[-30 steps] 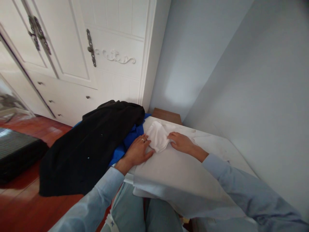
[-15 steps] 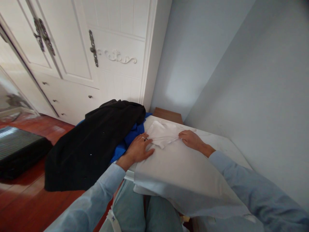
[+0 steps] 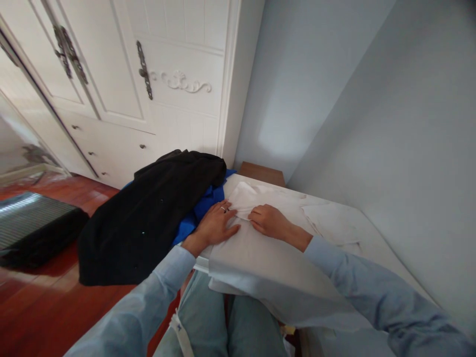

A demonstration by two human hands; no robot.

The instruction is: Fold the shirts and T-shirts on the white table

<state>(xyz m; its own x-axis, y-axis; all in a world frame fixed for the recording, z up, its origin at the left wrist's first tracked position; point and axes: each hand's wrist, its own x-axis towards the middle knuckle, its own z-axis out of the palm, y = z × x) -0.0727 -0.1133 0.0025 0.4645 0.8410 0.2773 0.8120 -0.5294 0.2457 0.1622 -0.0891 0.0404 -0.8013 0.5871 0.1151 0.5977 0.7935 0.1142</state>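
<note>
A large white cloth (image 3: 275, 253), possibly a garment, lies spread over a white tabletop (image 3: 330, 201) and hangs over its front edge. Its far left part is bunched into creases (image 3: 243, 194). My left hand (image 3: 215, 224), with a ring on one finger, rests palm down on the cloth's left side, thumb apart from the fingers. Just right of it, my right hand (image 3: 268, 220) has its fingers curled and pinched on a fold of the cloth; its fingertips are partly hidden. Beside my left hand lie a black garment (image 3: 148, 223) and blue fabric (image 3: 203, 203) under it.
A white wardrobe (image 3: 186, 114) with dark metal handles stands behind the table. A brown wooden piece (image 3: 262, 173) sits at the table's far edge, by the grey wall (image 3: 401, 139). On the reddish wooden floor (image 3: 44, 302) lies a black, ribbed-topped object (image 3: 40, 228) at left.
My right hand has moved left along the cloth, close to my left hand. A folded edge of cloth now shows at the right, where my forearm was. My left hand stays nearly in place.
</note>
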